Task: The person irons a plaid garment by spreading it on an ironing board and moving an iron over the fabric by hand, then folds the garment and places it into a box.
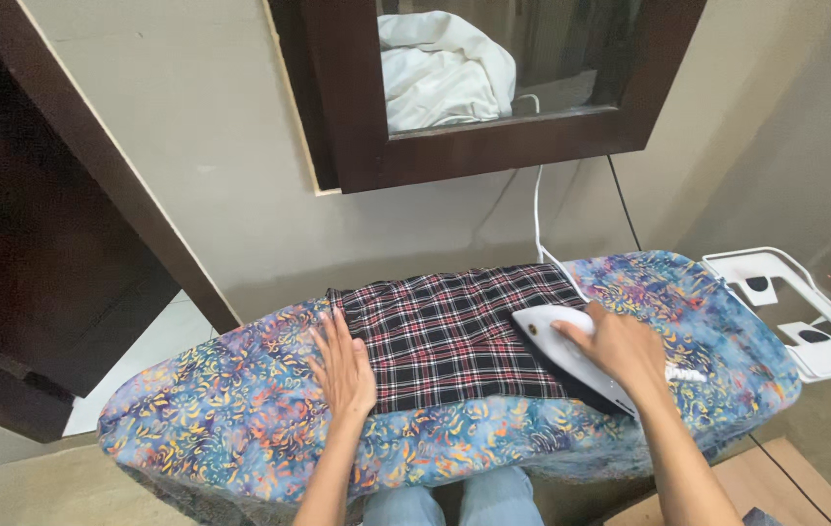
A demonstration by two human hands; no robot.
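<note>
A dark plaid cloth (444, 326) with red and white lines lies flat across an ironing board (230, 409) covered in blue, multicoloured patterned fabric. My left hand (342, 365) rests flat, fingers spread, on the cloth's left edge. My right hand (615, 351) grips the handle of a white iron (556, 341), which sits sole-down on the right part of the plaid cloth.
A white iron rest (805, 307) sticks out at the board's right end. A white cord (538, 209) and a black cord (623, 205) run up the wall. A dark wooden window frame (474, 151) holds bundled white cloth (440, 68). A dark door frame (94, 166) stands left.
</note>
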